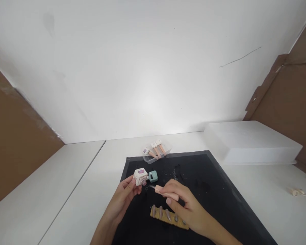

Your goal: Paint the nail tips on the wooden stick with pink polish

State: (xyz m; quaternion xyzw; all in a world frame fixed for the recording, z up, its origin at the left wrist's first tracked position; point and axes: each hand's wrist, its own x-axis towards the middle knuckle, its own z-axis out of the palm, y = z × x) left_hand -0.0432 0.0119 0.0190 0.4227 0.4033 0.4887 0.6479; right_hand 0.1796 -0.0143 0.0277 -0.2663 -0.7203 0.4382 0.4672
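My left hand [126, 192] grips a white, square nail polish bottle [140, 175] with a purple picture on its face, its neck tilted toward the lower right. Pinched in the fingers of my right hand [182, 202] is a pink nail polish brush [167, 193], its bristle end pointing left, just apart from the bottle's neck. Under my right hand lies a tan strip [169, 219] carrying several glossy mauve-grey false nails [160, 211]; the hand hides its right end. A small mint-green object [153, 176] sits right beside the bottle; I cannot tell its kind.
A black mat [193, 170] covers the middle of the white table [84, 190]. At its far edge stands a clear plastic tray [149, 161] with several pink-capped polish bottles. A white box [252, 143] is at the back right, with small beige pieces [295, 192] nearer me.
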